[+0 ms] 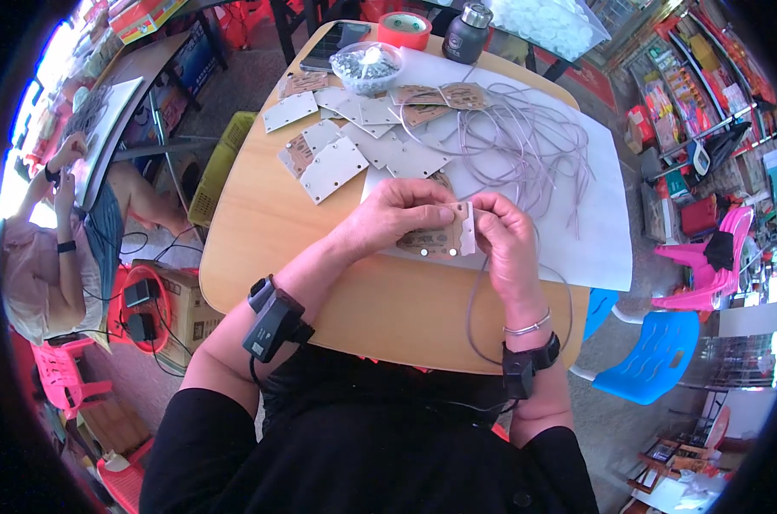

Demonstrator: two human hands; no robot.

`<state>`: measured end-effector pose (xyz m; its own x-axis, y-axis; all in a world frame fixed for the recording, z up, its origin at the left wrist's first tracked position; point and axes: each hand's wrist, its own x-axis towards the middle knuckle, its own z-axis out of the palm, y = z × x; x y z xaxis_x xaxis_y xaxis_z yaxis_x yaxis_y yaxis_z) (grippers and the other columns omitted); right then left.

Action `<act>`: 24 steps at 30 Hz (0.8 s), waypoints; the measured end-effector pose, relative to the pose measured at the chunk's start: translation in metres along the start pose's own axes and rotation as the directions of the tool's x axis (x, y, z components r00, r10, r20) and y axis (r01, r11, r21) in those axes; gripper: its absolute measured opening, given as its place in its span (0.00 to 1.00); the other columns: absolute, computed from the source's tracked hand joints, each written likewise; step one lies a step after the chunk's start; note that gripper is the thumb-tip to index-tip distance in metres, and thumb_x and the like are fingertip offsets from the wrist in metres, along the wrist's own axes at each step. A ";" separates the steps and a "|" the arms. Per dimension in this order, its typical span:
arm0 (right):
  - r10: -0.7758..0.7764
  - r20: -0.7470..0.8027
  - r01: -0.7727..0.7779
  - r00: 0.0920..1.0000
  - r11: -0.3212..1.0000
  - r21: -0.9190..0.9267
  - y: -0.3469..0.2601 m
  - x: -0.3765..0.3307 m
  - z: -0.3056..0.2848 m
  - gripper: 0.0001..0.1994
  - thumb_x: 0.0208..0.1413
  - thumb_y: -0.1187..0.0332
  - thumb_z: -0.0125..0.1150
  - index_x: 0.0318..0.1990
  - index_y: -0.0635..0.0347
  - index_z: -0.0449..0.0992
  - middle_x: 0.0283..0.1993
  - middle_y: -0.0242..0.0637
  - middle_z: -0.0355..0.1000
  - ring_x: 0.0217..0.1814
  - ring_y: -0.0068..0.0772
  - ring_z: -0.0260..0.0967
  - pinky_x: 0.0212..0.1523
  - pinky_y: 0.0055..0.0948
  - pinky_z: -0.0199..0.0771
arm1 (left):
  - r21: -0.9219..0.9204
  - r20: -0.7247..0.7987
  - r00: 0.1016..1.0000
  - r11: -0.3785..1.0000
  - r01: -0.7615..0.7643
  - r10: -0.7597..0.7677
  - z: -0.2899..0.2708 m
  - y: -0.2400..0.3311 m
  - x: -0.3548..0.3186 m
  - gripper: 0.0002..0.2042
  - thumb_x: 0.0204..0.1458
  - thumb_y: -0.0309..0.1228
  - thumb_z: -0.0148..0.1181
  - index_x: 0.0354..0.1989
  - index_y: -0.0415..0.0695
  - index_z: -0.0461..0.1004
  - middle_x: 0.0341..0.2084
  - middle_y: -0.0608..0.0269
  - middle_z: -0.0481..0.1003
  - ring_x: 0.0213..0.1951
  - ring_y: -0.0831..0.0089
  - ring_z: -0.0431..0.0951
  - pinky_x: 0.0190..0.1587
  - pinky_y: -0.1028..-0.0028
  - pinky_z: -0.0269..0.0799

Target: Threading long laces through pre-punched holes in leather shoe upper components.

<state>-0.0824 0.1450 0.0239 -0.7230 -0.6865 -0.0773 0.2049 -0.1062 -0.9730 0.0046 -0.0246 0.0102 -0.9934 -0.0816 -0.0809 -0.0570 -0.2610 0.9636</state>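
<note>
Both forearms come up from the lower edge, each with a dark device strapped at the wrist. Over the near half of the wooden table, the left hand and the right hand meet on one small cardboard card with punched holes. The left hand's fingers curl over the card's upper left edge, and the right hand pinches its right edge. One grey cord loops down from under the right hand to the table edge.

Farther back, from left to right, lie a spread of roughly a dozen loose cards, one clear bowl of small metal pieces, one roll of red tape, one dark flask and a tangle of grey cords on a white sheet. Nothing lies between the hands and the pile.
</note>
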 end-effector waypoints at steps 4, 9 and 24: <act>0.005 0.008 -0.004 1.000 0.999 -0.042 0.002 0.002 -0.005 0.05 0.56 0.72 0.54 0.36 0.61 0.75 0.29 0.21 0.69 0.29 0.08 0.60 0.29 0.12 0.58 | -0.037 0.042 0.999 0.999 -0.009 0.010 -0.002 -0.003 0.001 0.10 0.53 0.32 0.61 0.40 0.40 0.77 0.30 0.70 0.76 0.33 0.84 0.73 0.38 0.81 0.69; 0.009 0.059 -0.006 0.998 0.998 -0.058 -0.001 0.002 -0.004 0.03 0.56 0.73 0.56 0.36 0.60 0.75 0.29 0.20 0.69 0.30 0.10 0.61 0.31 0.13 0.61 | 0.034 0.006 0.999 0.998 -0.052 0.052 -0.003 -0.007 0.003 0.11 0.54 0.35 0.60 0.41 0.41 0.77 0.29 0.71 0.76 0.32 0.84 0.73 0.36 0.81 0.70; -0.182 0.095 0.205 0.979 0.909 -0.364 -0.001 0.001 -0.003 0.03 0.57 0.74 0.54 0.35 0.63 0.72 0.29 0.26 0.71 0.32 0.14 0.66 0.35 0.17 0.67 | 0.125 -0.026 0.996 0.989 -0.081 0.085 -0.003 -0.005 0.003 0.11 0.57 0.34 0.55 0.40 0.39 0.76 0.27 0.74 0.74 0.31 0.86 0.70 0.34 0.81 0.67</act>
<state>-0.0853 0.1461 0.0243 -0.6824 -0.7207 0.1224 -0.2021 0.0251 -0.9790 0.0025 -0.0260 0.0046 -0.9917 -0.1282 -0.0056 0.0114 -0.1317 0.9912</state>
